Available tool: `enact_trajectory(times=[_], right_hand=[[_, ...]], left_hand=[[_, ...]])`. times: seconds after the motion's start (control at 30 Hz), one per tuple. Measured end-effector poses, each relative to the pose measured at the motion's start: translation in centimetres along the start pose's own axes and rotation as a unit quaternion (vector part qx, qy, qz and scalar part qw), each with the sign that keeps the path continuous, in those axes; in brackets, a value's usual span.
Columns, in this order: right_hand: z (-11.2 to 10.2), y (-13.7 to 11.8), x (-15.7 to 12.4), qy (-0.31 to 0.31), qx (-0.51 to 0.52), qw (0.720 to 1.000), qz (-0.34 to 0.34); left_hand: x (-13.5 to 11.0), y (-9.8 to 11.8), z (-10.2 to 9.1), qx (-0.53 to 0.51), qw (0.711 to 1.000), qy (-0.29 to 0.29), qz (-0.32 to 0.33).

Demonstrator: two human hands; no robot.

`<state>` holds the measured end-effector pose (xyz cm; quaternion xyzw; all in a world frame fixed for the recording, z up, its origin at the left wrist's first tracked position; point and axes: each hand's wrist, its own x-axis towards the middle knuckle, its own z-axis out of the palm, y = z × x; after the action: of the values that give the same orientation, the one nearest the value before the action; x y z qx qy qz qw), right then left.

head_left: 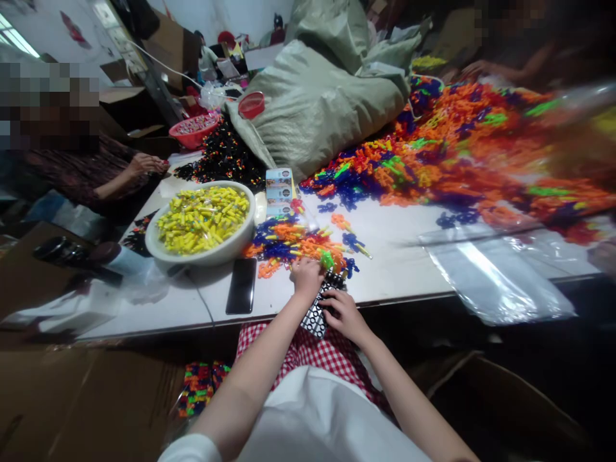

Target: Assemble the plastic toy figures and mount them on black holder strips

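Note:
A black-and-white board [315, 319] patterned with circles slants over the table's front edge, above my lap. My right hand [347, 316] is at its right side, fingers bent over that edge. Past the board's upper left, my left hand [307, 277] reaches to the near edge of a small pile of plastic toy figures [308, 242], orange, blue and red, some with yellow sticks. Its fingers are curled, and what they hold is hidden. A bright green figure [327, 258] lies just beyond them.
A white basin [153, 240] of yellow pieces and a phone [241, 286] lie left. Behind stand a large woven sack [322, 96] and a heap of black pieces [230, 153]. Colourful figures [433, 160] and clear plastic bags [500, 282] cover the right. People sit at both sides.

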<state>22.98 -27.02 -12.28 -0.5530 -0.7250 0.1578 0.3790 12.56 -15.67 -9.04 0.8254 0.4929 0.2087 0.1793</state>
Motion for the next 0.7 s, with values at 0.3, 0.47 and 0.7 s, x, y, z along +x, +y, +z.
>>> enact_trajectory(times=[0.3,0.47,0.7], right_hand=[[-0.9,-0.2,0.6,-0.008,0.005,1.0,-0.011],[-1.7,-0.1,-0.5,-0.007,0.028,1.0,0.006],[-4.0,3.8,-0.1,0.196,0.017,0.957,0.214]], left_hand=[[0.2,-0.1,0.5,-0.001,1.0,-0.008,0.007],[-1.3,0.0,0.8,-0.025,1.0,0.002,-0.003],[-3.3,0.3,1.6,-0.064,0.996,0.02,-0.051]])
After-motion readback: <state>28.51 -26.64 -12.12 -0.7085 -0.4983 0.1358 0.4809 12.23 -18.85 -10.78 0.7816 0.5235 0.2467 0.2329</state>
